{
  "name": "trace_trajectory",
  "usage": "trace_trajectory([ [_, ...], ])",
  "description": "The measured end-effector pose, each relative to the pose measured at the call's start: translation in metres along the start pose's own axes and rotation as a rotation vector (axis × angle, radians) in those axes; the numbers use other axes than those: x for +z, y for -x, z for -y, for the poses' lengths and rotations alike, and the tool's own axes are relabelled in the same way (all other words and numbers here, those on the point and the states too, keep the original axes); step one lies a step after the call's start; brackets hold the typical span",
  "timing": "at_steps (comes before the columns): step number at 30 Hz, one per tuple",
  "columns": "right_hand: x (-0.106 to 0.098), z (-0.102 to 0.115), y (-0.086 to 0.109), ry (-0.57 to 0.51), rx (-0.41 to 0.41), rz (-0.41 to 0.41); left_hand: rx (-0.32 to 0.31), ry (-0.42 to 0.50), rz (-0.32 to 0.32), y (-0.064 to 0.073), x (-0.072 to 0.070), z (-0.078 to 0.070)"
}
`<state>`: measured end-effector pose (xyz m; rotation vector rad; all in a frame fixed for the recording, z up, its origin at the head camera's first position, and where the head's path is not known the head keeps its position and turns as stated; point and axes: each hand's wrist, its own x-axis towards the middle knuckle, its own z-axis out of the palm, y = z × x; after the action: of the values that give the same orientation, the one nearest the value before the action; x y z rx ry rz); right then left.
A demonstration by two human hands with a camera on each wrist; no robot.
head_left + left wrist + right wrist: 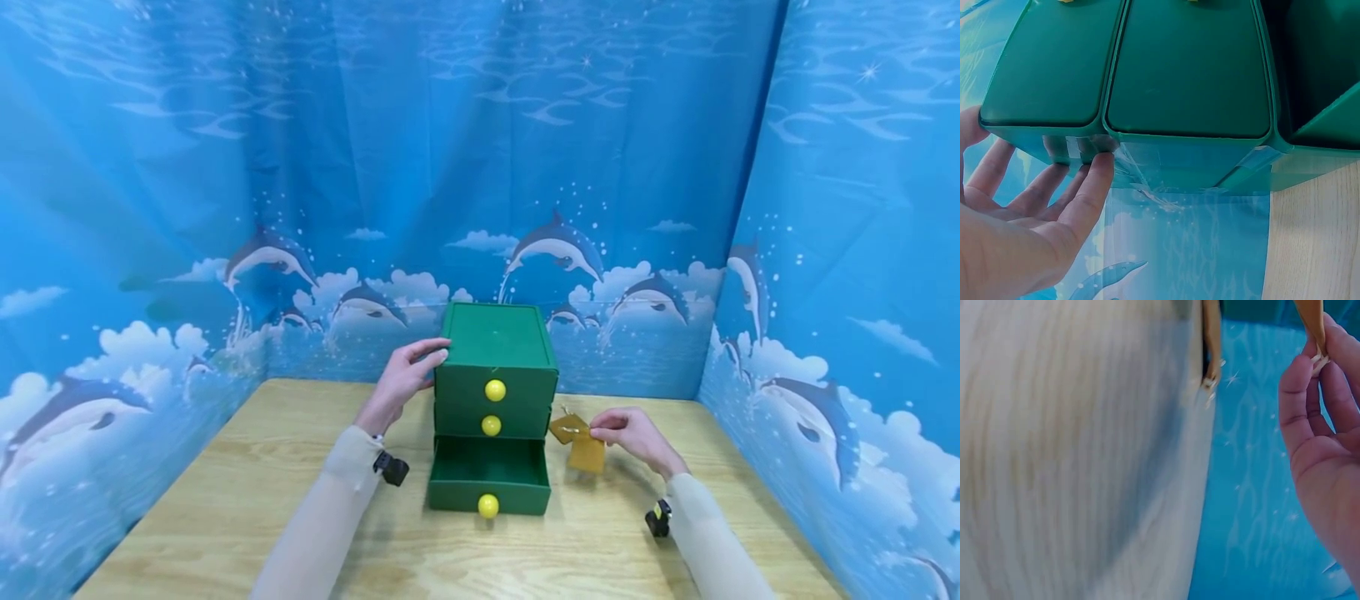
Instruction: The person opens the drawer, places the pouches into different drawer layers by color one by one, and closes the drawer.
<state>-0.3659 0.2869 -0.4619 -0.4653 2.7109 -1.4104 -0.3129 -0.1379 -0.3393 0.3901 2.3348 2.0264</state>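
Observation:
A green cabinet [498,335] of three drawers with round yellow knobs stands on the table. Its bottom drawer [491,492] is pulled out and bare inside; the upper two are closed. My left hand [408,375] touches the cabinet's left side near the top, fingertips [1102,164] against the side wall and its taped strip. To the right of the cabinet, my right hand [633,435] pinches a small mustard-yellow drawstring pouch [587,456] by its gathered, corded top, and the pouch hangs down. A second similar pouch [567,427] lies just behind it, beside the cabinet.
The light wood table [225,517] extends around the cabinet. Blue curtains [390,167] printed with dolphins and clouds stand behind and on both sides of it. The open drawer juts out toward the front, between my two forearms.

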Motion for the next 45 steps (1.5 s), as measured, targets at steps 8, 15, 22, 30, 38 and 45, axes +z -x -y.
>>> trace_trajectory([
  [8,0.007,0.014,0.002,-0.036,-0.017,0.015,-0.013,-0.002,-0.008,0.002,-0.001,0.001],
  [15,0.009,0.033,0.006,-0.099,-0.008,0.017,-0.007,-0.002,0.002,-0.001,-0.001,-0.001],
  [22,0.017,0.053,0.01,-0.172,-0.021,0.028,-0.005,-0.005,-0.004,-0.001,-0.001,-0.003],
  [30,0.034,0.059,0.011,-0.225,-0.085,0.054,-0.014,0.003,0.003,-0.001,-0.001,-0.001],
  [38,0.057,0.07,0.01,-0.182,-0.126,0.069,-0.004,-0.003,0.002,0.0,-0.001,-0.001],
  [45,0.074,0.077,0.008,-0.218,-0.216,0.076,-0.002,0.005,-0.002,-0.007,-0.001,0.006],
])
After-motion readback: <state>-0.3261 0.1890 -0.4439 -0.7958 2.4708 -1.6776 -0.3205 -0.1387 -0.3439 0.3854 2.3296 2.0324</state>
